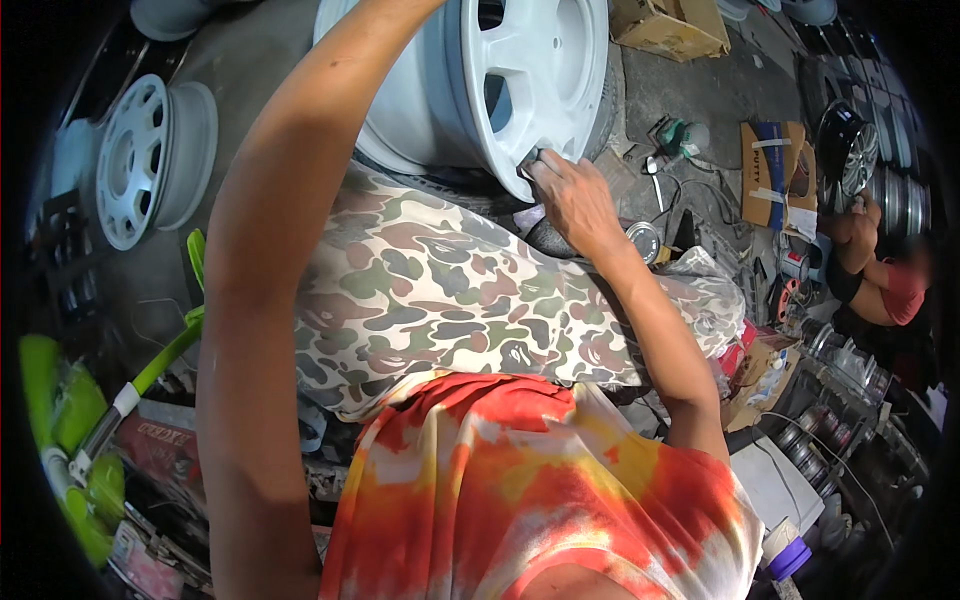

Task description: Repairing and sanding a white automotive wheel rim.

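Note:
A pale grey wheel rim stands on its edge in front of me, its spoked face turned to the right. At the lower part of that face is my right hand. Its fingers are bent and pressed together against the edge of an opening between spokes. A small dark grey patch shows at the fingertips; I cannot make out what they hold. My left arm stretches up over the rim's barrel, and the hand itself lies beyond the upper edge of the view. Beneath the rim, part of a dark tyre shows beside my camouflage trousers.
Another pale rim stands at the left, near a bright green frame. Cardboard boxes, a green power tool and a round tin are on the right. A person in red crouches by more rims at far right.

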A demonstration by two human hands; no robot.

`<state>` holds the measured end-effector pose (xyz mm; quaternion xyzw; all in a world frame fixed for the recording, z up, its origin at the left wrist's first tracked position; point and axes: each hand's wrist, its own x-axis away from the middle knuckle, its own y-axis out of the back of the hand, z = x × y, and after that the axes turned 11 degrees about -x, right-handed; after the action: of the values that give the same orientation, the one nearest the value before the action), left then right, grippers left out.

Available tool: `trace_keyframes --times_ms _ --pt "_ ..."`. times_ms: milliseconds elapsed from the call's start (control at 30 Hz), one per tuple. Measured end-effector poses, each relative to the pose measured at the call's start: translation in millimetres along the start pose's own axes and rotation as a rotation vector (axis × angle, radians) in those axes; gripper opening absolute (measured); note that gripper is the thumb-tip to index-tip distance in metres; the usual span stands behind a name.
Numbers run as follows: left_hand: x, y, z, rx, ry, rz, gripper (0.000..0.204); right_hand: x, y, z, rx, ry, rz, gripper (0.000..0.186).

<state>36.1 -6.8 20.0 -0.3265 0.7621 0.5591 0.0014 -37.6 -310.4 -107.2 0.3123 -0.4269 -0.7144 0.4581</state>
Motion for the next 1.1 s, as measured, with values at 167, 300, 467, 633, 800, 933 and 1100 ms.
trace_keyframes --times_ms 167,300,467,633,800,933,1100 --pt "-3.8 -1.7 3.4 0.001 0.008 0.003 0.036 36.8 24.9 -4.7 0.108 -0.064 -0.014 0.041" --pt "-3.6 2.2 2.6 -0.003 -0.007 0.013 0.035 35.6 44.8 -4.4 -0.254 -0.263 0.138 0.026" --pt "2.5 8.7 -5.5 -0.010 0.011 0.005 0.034 16.9 49.4 11.1 -0.443 -0.159 0.218 0.019" --pt "-3.8 3.2 -2.0 -0.035 0.004 0.013 0.034 0.4 34.9 0.0 -0.443 -0.129 0.327 0.023" --pt "2.2 5.6 -0.7 -0.031 -0.001 -0.006 0.033 -1.9 43.5 -2.9 -0.369 -0.115 0.427 0.024" --pt "2.9 4.1 0.0 -0.001 -0.023 -0.029 0.032 9.0 58.3 -4.2 -0.317 -0.143 0.437 0.028" --pt "0.0 5.0 2.9 -0.019 -0.044 -0.028 0.033 26.3 60.1 -18.4 -0.399 -0.235 0.201 0.027"
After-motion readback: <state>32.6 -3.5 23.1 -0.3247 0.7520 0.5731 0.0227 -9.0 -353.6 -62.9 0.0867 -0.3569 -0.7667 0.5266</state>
